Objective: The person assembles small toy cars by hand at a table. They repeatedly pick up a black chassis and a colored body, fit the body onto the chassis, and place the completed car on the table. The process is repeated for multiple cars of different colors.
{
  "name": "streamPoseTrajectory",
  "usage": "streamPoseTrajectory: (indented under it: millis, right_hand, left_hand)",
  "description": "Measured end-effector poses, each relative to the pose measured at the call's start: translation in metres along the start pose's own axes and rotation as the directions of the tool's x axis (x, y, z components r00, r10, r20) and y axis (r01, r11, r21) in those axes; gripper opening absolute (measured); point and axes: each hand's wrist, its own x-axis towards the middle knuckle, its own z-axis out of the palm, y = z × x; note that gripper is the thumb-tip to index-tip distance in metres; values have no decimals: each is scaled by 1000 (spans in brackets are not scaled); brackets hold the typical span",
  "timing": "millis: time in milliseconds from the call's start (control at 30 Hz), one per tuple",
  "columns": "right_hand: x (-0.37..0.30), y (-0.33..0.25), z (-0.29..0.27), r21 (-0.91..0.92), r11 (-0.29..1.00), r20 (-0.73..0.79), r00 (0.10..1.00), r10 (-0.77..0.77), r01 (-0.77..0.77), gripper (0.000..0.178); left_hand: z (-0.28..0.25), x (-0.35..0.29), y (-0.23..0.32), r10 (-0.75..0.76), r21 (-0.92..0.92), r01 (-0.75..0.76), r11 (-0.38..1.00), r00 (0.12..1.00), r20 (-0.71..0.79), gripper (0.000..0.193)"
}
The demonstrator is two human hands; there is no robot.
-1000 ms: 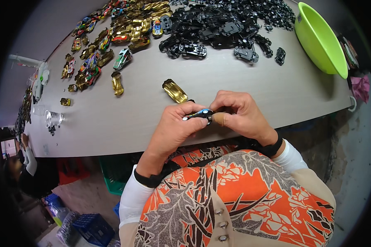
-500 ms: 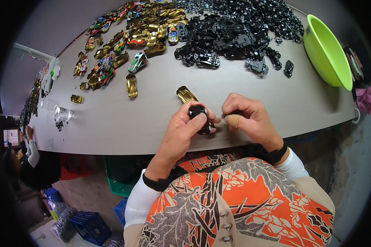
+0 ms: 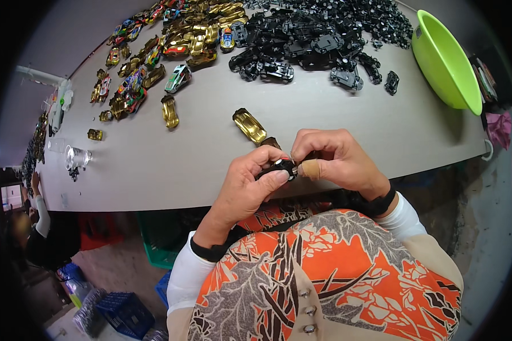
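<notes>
Just above the worktop (image 3: 210, 142), close to its near edge, we have a small toy car (image 3: 280, 166), black side mostly toward us, white wheels, a bit of red. Left hand (image 3: 243, 179) is closed on it, thumb on the near side, fingers behind. Right hand (image 3: 342, 162) meets the car's right end, thumb and fingertips bunched close together, thumb wearing a tan covering; we can't tell if they pinch a tiny part. Just beyond the hands, a gold car body (image 3: 249, 126) lies on the worktop, with a darker car body (image 3: 269, 142) next to it, partly hidden by the left hand. Further left we see a lone gold car (image 3: 169, 112), a green-and-white car (image 3: 178, 78) and a clear cup (image 3: 77, 157) on its side. Toward the back: mixed gold and coloured cars (image 3: 202, 37), then a big heap of black chassis (image 3: 301, 42). Far right, a lime-green basin (image 3: 446, 65) stands tilted.
</notes>
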Motion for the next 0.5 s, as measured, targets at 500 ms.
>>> streamPoseTrajectory:
  millis: [500]
  right_hand:
    - [3, 13, 28, -228, 954, 40, 977, 211, -196, 6]
  left_hand:
    - [-4, -29, -12, 116, 500, -91, 861, 993, -20, 19]
